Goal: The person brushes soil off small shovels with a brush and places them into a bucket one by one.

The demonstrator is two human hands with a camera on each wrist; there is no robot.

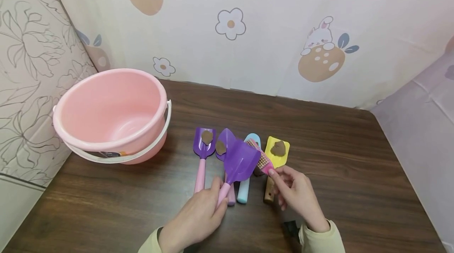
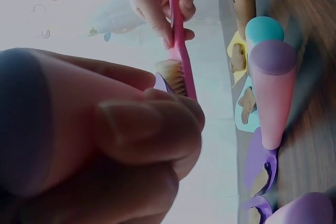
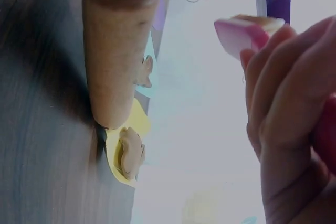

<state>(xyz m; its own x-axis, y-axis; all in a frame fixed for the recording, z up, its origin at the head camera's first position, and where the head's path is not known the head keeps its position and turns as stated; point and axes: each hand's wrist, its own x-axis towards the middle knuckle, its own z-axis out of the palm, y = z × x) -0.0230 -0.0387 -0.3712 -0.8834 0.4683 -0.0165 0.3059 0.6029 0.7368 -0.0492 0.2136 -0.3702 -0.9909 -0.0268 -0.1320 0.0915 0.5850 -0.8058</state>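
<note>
My left hand (image 1: 198,215) grips the pink handle of a purple shovel (image 1: 241,164), its blade raised over the other shovels. In my right hand (image 1: 296,192) is a pink brush (image 1: 267,166), held by its handle; the bristles meet the right edge of the purple blade in the head view. Below lie a purple shovel (image 1: 200,170) at the left, a second purple one (image 1: 227,134) partly hidden, a light blue one (image 1: 243,192) and a yellow one with a wooden handle (image 1: 270,142). Brown lumps (image 1: 278,148) sit on their blades.
A pink bucket (image 1: 163,95) with a white handle stands at the left of the dark wooden table (image 1: 340,158). Patterned cloth (image 1: 269,48) hangs behind the table and at both sides. A small black object (image 1: 291,228) lies by the right sleeve.
</note>
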